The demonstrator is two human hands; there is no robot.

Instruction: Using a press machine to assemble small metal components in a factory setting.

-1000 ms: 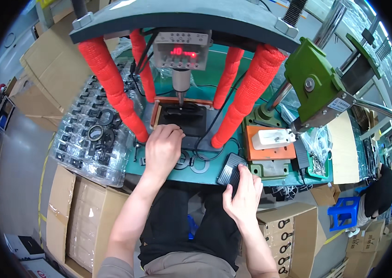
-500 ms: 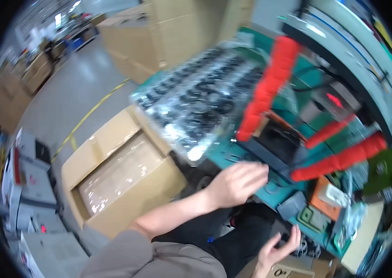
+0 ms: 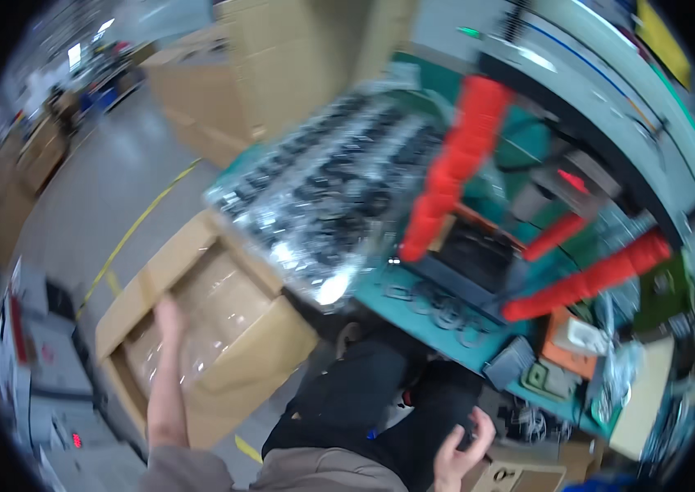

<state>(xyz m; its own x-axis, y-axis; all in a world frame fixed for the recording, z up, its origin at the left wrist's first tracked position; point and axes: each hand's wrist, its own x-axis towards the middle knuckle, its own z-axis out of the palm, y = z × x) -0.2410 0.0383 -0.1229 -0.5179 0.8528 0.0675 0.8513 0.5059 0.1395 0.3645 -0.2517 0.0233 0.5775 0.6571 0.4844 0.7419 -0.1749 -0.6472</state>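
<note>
My left hand [image 3: 169, 320] reaches over the open cardboard box [image 3: 257, 373] on the left, beside its far left flap. Motion blurs its fingers, so what they hold, if anything, cannot be made out. Inside the box lies shiny clear plastic [image 3: 224, 303] over a brown surface. Low on the right, beside my knee, my right hand [image 3: 464, 449] is open, fingers apart and curved, with nothing in it. Several thin dark rings [image 3: 446, 313] lie on the teal work mat [image 3: 380, 289], in front of a black block-shaped fixture [image 3: 479, 261].
Red padded bars [image 3: 456, 168] surround the fixture under a grey machine frame [image 3: 610, 98]. A plastic-covered tray of dark parts [image 3: 323, 193] sits behind the box. A grey case [image 3: 510, 362], an orange block [image 3: 567, 344] and a green frame [image 3: 551, 379] stand at the right.
My left hand has swung left from the bench edge to the cardboard box. My right hand has sunk slightly and stays open. The view has shifted, and the rings now show on the mat.
</note>
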